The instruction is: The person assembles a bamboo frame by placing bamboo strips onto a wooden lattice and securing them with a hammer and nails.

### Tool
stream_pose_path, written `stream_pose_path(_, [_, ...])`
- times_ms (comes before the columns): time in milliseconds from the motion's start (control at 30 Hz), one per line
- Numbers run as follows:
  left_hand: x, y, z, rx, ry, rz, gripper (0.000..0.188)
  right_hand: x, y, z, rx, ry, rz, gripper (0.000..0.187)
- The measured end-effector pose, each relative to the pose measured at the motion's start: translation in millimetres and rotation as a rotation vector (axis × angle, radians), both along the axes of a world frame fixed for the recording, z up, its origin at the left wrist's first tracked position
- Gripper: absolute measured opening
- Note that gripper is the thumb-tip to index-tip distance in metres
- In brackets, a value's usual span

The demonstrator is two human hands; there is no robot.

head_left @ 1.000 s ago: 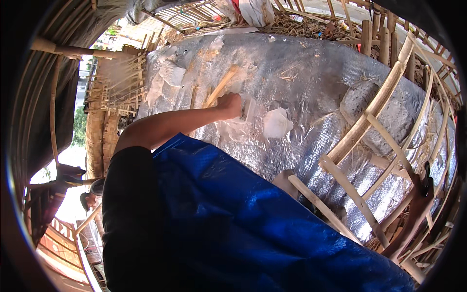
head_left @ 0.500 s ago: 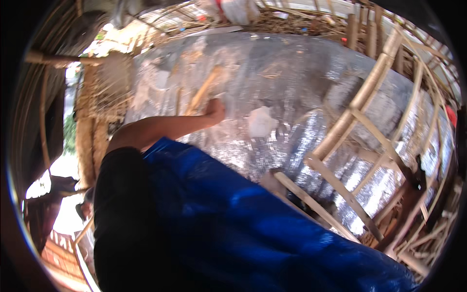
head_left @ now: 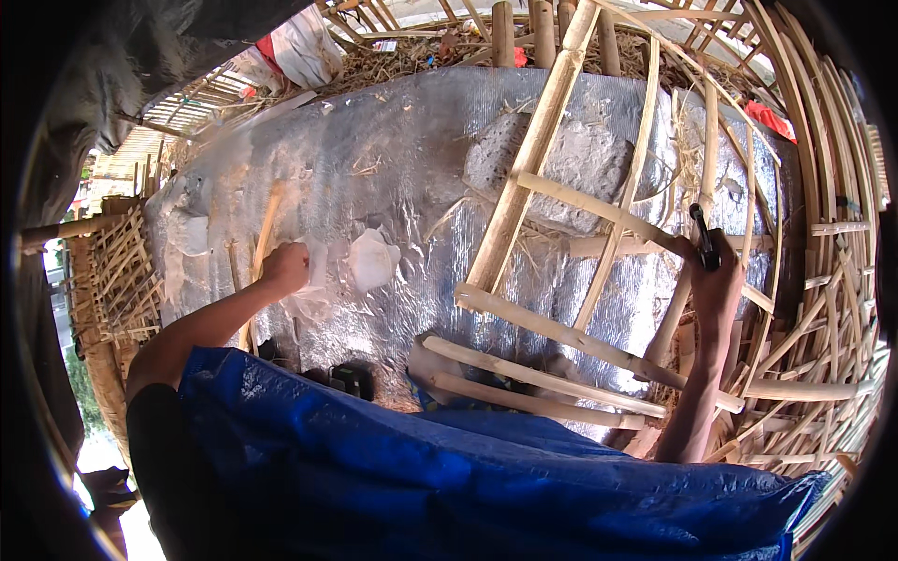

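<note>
The left hand [head_left: 283,267], at the 9 o'clock side of the view, is closed in a fist on a crumpled white plastic sheet [head_left: 313,280] lying on the silver foil-covered surface [head_left: 393,159], with a second white scrap [head_left: 371,261] just beside it toward 3 o'clock. The right hand [head_left: 716,280], at 3 o'clock, has its fingers wrapped shut around a dark slim tool [head_left: 703,237] whose tip points toward 12 o'clock, and it rests against the bamboo frame [head_left: 533,154]. A blue tarp [head_left: 449,477] fills the 6 o'clock area.
</note>
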State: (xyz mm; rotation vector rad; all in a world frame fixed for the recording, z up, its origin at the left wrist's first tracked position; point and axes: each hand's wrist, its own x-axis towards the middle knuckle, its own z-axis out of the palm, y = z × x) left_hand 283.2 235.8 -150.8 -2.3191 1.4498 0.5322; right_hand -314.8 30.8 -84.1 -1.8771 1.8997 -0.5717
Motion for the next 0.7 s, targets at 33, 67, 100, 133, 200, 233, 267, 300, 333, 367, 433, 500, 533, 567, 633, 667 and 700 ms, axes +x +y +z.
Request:
stream_pose_path(33, [0.9,3.0,1.8,-0.014,0.028,-0.028,0.015,1.5,0.7,-1.2,0.002,-0.007,0.000,0.026])
stream_pose_path(67, [2.9,6.3,4.6,-0.027,0.056,-0.054,0.014,2.6,0.7,-3.1,-0.016,-0.025,0.003,0.027])
stream_pose_path(100, [6.6,8.4,8.2,-0.024,0.048,-0.048,0.014,3.7,-0.3,-5.7,-0.035,-0.043,0.008,0.028])
stream_pose_path(133, [3.6,5.2,14.1,-0.020,0.041,-0.022,0.014,0.5,-3.5,-14.1,-0.031,0.039,0.033,0.028])
stream_pose_path(200, [-4.0,-1.7,19.1,-0.043,0.075,0.037,0.015,2.6,-3.8,-11.8,0.020,0.047,0.000,0.034])
stream_pose_path(233, [-9.1,-11.0,33.2,-0.062,0.083,0.066,0.017,-13.5,-7.0,-23.0,0.104,0.023,-0.006,0.039])
stream_pose_path(267, [-4.5,-21.7,28.7,-0.185,0.162,-0.055,0.024,-22.8,-7.4,-31.0,0.119,-0.037,-0.011,0.040])
stream_pose_path(300, [0.1,-39.7,36.1,-0.197,0.288,-0.065,0.025,-27.6,-6.2,-30.4,0.120,-0.099,-0.026,0.041])
stream_pose_path(333, [-1.1,-44.5,39.7,-0.204,0.420,-0.062,0.025,-21.9,-5.9,-25.1,0.135,-0.025,-0.029,0.041])
stream_pose_path(367, [-16.8,-58.5,54.4,-0.204,0.619,0.080,0.024,-24.5,-3.9,-24.7,0.087,-0.016,-0.030,0.041])
stream_pose_path(433, [-44.7,-81.5,76.2,-0.204,0.831,0.224,0.024,-22.7,-3.1,-28.6,0.039,-0.005,-0.023,0.040])
stream_pose_path(500, [-64.1,-99.7,80.6,-0.273,0.945,0.116,0.023,-21.6,-7.3,-29.7,0.029,0.046,0.014,0.037])
stream_pose_path(533, [-86.6,-115.0,91.1,-0.298,0.908,0.022,0.022,-25.6,-6.7,-35.5,-0.018,0.008,0.015,0.034])
stream_pose_path(567, [-103.8,-127.2,97.1,-0.297,0.923,0.010,0.022,-21.7,-7.3,-32.5,0.010,-0.009,0.006,0.032])
stream_pose_path(633, [-138.3,-150.2,100.2,-0.462,0.772,-0.532,0.020,-15.6,-6.4,-28.0,0.050,0.008,-0.003,0.033])
stream_pose_path(667, [-157.1,-163.7,105.8,-0.465,0.791,-0.567,0.016,-12.2,-5.7,-23.2,0.054,0.033,0.000,0.034])
stream_pose_path(700, [-172.0,-175.3,101.9,-0.472,0.822,-0.574,0.016,-8.8,-5.3,-19.7,0.062,0.056,0.004,0.036])
